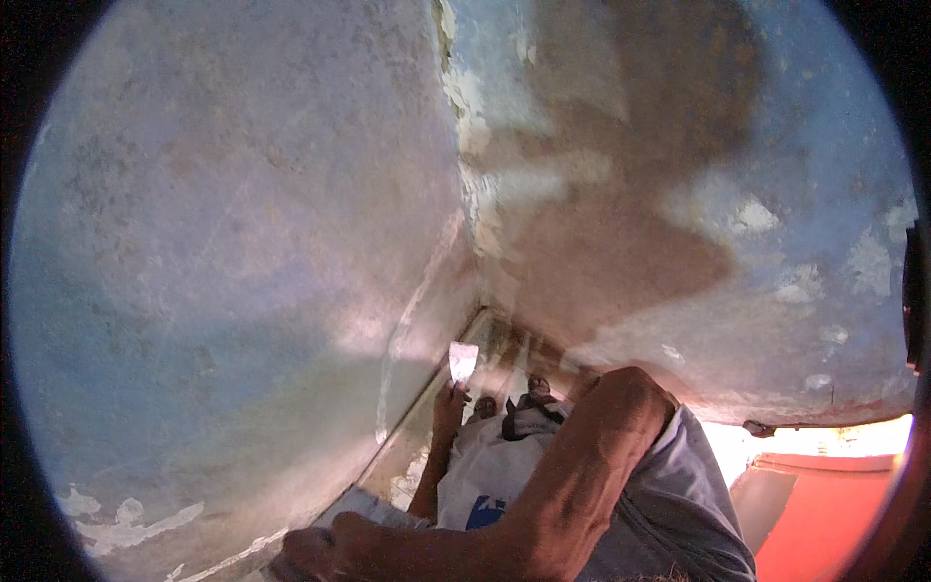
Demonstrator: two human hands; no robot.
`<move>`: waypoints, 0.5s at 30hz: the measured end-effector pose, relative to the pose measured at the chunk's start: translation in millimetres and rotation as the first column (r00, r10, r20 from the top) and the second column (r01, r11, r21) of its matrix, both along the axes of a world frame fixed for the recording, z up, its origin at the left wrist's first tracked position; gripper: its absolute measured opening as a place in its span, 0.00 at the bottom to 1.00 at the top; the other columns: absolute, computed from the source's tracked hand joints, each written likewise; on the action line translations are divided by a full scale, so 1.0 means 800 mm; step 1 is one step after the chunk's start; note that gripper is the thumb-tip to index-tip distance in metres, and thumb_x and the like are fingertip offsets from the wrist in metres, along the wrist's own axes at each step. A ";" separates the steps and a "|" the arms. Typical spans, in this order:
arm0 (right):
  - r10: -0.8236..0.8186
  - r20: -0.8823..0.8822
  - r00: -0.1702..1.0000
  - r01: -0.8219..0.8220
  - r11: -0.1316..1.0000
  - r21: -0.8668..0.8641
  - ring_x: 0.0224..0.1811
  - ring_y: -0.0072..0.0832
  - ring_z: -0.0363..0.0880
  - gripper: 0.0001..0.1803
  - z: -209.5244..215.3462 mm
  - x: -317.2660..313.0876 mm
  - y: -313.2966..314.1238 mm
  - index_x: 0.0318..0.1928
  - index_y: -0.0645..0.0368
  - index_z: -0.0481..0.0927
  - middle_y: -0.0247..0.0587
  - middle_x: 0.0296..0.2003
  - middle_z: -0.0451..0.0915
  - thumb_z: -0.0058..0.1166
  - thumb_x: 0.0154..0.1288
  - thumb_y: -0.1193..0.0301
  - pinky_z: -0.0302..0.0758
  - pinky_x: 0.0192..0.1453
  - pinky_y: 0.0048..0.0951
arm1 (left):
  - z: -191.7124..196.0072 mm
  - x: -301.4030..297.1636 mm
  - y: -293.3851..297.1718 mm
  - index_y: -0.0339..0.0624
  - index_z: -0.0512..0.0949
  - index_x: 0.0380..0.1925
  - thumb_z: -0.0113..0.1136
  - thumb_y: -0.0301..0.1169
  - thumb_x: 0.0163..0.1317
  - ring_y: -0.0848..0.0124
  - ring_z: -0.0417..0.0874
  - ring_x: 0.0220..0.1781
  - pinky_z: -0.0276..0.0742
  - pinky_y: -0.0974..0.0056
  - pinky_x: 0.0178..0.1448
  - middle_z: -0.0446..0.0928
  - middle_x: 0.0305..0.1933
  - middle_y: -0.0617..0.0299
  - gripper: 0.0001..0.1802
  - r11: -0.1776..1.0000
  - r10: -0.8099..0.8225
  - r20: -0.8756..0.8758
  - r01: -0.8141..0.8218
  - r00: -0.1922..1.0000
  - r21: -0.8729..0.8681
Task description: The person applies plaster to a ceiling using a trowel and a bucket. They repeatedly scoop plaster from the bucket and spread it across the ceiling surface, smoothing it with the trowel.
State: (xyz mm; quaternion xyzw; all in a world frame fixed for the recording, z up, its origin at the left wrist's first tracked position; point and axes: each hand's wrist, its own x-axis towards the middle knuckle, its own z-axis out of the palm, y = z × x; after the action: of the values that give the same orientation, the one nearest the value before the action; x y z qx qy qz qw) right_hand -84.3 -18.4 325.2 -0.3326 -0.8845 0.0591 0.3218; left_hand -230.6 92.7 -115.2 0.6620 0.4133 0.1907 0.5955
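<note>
Below the wall corner, my left hand (449, 400) is closed round the lower end of a putty knife (463, 361). Its pale, flat blade flares upward and looks bright in the light. My right arm bends across the lower part of the picture. At the lower left, close to the left wall, my right hand (315, 551) is curled, its fingers partly cut off by the edge; I cannot make out what it holds. A light grey flat thing (361, 506) shows just above that hand, partly hidden by it.
The left wall (223, 242) and right wall (601, 223) meet in a corner with peeling paint (465, 107). Pale patches (754, 216) dot the right wall, and a shadow falls across it. A red panel (824, 524) stands at the lower right, beside a bright opening.
</note>
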 end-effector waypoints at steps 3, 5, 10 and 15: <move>-0.001 0.045 0.999 0.003 0.999 -0.039 0.37 0.38 0.80 0.19 0.015 0.010 0.005 0.48 0.59 0.75 0.53 0.43 0.79 0.49 0.58 0.65 0.79 0.43 0.40 | -0.050 -0.010 -0.008 0.33 0.74 0.39 0.49 0.40 0.69 0.68 0.80 0.29 0.75 0.62 0.35 0.78 0.31 0.55 0.17 0.989 0.137 0.120 -0.128 0.983 -0.074; -0.066 0.067 0.996 0.070 0.995 -0.066 0.37 0.39 0.80 0.19 0.017 0.018 0.008 0.48 0.59 0.75 0.53 0.43 0.79 0.50 0.58 0.65 0.78 0.43 0.40 | -0.045 -0.004 -0.004 0.33 0.74 0.39 0.49 0.40 0.69 0.67 0.79 0.29 0.74 0.62 0.36 0.78 0.31 0.55 0.17 0.996 0.071 0.092 -0.066 0.993 -0.059; -0.028 0.076 0.997 0.036 0.995 -0.094 0.37 0.42 0.79 0.19 0.024 0.027 0.023 0.48 0.60 0.75 0.53 0.42 0.79 0.51 0.57 0.65 0.78 0.44 0.41 | -0.033 -0.014 -0.005 0.34 0.74 0.38 0.49 0.40 0.69 0.67 0.79 0.30 0.74 0.61 0.38 0.78 0.31 0.55 0.17 1.000 0.024 -0.011 -0.024 1.000 0.001; -0.015 0.069 0.998 0.024 0.991 -0.135 0.38 0.45 0.79 0.20 0.037 0.015 0.020 0.48 0.60 0.74 0.54 0.42 0.79 0.52 0.56 0.66 0.77 0.44 0.42 | -0.060 -0.006 0.010 0.34 0.74 0.37 0.49 0.40 0.69 0.67 0.78 0.31 0.73 0.61 0.40 0.77 0.30 0.55 0.17 0.996 -0.071 0.028 0.069 0.997 0.049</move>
State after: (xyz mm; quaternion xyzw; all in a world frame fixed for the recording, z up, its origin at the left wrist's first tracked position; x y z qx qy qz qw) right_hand -72.6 -2.6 355.1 -0.3642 -0.8855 0.1046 0.2690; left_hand -235.0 100.4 -163.3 0.6873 0.3762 0.1894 0.5918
